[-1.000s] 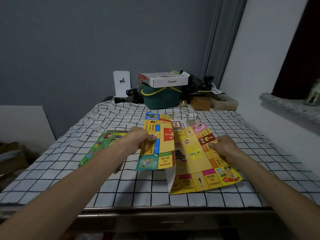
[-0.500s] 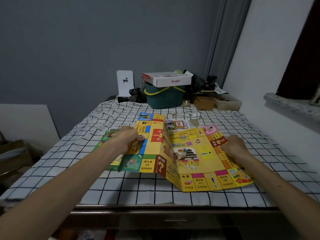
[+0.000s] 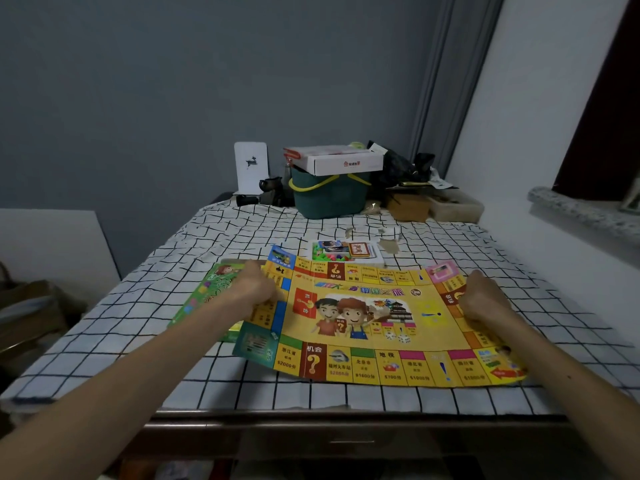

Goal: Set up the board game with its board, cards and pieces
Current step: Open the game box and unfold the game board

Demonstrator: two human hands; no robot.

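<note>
Checked worktop (image 3: pixel 311 398) | left hand (image 3: pixel 254 289) grips board (image 3: pixel 363 306) at 9 o'clock, right hand (image 3: pixel 485 301) at 3 | pull flat, press creases

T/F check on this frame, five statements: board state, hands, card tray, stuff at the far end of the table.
1. The board is unfolded, printed side up. True.
2. Only the left hand holds the board. False: the left hand grips its left edge and the right hand grips its right edge.
3. The tray of cards and pieces sits on the middle of the board. False: it lies on the tablecloth beyond the board's far edge.
4. The green box lid lies partly under the board's left side. True.
5. A white box rests on top of the teal basket. True.
</note>
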